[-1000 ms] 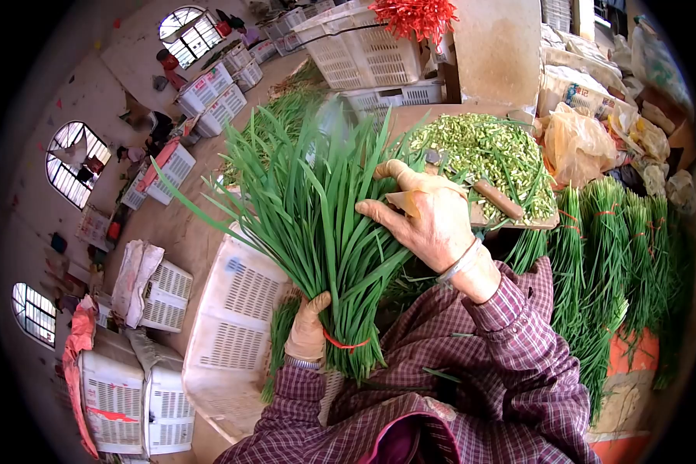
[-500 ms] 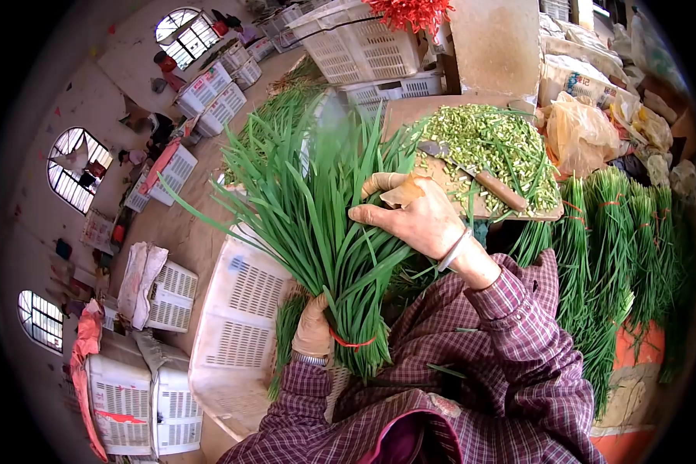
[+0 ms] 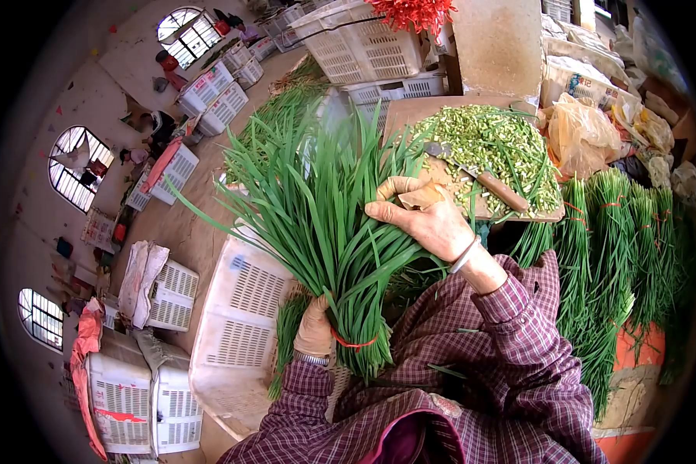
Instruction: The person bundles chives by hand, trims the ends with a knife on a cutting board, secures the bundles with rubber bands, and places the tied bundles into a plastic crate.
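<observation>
A big bunch of garlic chives (image 3: 321, 209) fans out in front of me, its stem ends towards my body. A red band (image 3: 354, 342) ties it near those ends. My left hand (image 3: 314, 329), in a tan glove, is wrapped round the lower bunch beside the band. At the right edge of the leaves is my right hand (image 3: 433, 220), with tan wrapping on its fingers and a bracelet (image 3: 465, 255) at the wrist. Its thumb and curled forefinger are closed in a pinch; what lies between them is hidden.
A knife (image 3: 483, 182) lies on a cutting board (image 3: 433, 174) heaped with chopped stems (image 3: 483, 139). Tied bunches (image 3: 611, 255) hang at right. A white crate (image 3: 236, 325) stands beneath my left arm. More crates (image 3: 174, 294) and people fill the left background.
My right hand has moved slightly right and down, away from the middle of the leaves, still pinched. My left hand keeps its grip on the bunch, almost unmoved.
</observation>
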`<act>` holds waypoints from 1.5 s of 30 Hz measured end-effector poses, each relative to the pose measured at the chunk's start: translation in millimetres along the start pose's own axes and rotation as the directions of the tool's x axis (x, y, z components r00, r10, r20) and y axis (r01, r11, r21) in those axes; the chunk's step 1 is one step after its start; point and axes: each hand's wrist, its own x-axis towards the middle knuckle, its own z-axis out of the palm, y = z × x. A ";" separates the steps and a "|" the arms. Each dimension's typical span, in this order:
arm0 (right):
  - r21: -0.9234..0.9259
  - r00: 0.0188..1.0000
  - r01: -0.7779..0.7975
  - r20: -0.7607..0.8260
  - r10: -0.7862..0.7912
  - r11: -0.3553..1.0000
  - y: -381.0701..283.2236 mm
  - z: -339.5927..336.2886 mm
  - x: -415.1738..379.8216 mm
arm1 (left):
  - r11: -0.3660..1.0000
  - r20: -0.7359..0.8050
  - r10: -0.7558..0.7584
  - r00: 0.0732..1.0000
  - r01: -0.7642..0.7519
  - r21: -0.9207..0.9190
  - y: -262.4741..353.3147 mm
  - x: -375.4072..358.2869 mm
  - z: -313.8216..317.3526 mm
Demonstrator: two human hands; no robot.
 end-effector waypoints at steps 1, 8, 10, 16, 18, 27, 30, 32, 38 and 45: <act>0.007 1.000 -0.013 -0.021 0.013 1.000 0.3 0.8 -1.0 | 1.000 0.008 0.009 1.000 -0.009 -0.012 -0.1 0.1 0.5; -0.044 0.998 0.026 -0.058 -0.029 0.999 2.9 1.5 -7.2 | 1.000 -0.018 -0.006 1.000 0.006 -0.023 -2.4 2.2 -4.8; -0.129 0.991 0.124 -0.042 -0.130 0.984 4.2 0.9 -6.4 | 1.000 -0.011 -0.004 1.000 0.004 -0.031 -2.5 2.8 -4.1; -0.275 0.953 0.274 -0.050 -0.298 0.922 7.3 3.8 -7.9 | 0.999 -0.005 0.008 1.000 -0.008 -0.031 -1.3 3.7 -2.1; -0.233 0.960 0.232 -0.105 -0.261 0.944 7.9 7.0 -13.2 | 0.998 -0.003 0.024 1.000 -0.024 0.055 -2.6 4.3 -8.1; 0.229 0.983 0.012 -0.182 0.031 0.973 10.1 16.6 -27.3 | 0.995 0.002 0.057 0.998 -0.057 0.078 4.4 12.0 -11.6; 0.331 0.976 -0.040 -0.190 0.108 0.943 10.9 19.0 -32.3 | 0.996 0.031 0.055 0.998 -0.057 0.064 4.2 16.1 -17.8; 0.384 0.966 -0.072 -0.203 0.161 0.920 11.8 21.9 -35.2 | 0.996 0.063 0.051 0.997 -0.056 0.076 0.1 18.7 -22.7; 0.284 0.948 -0.035 -0.293 0.121 0.958 17.2 24.6 -40.6 | 0.991 0.035 0.095 0.995 -0.098 0.092 -17.9 18.3 -40.5; 0.337 0.954 -0.094 -0.239 0.182 0.937 17.7 23.2 -39.6 | 0.998 0.054 0.025 0.998 -0.028 0.057 -12.2 12.5 -27.8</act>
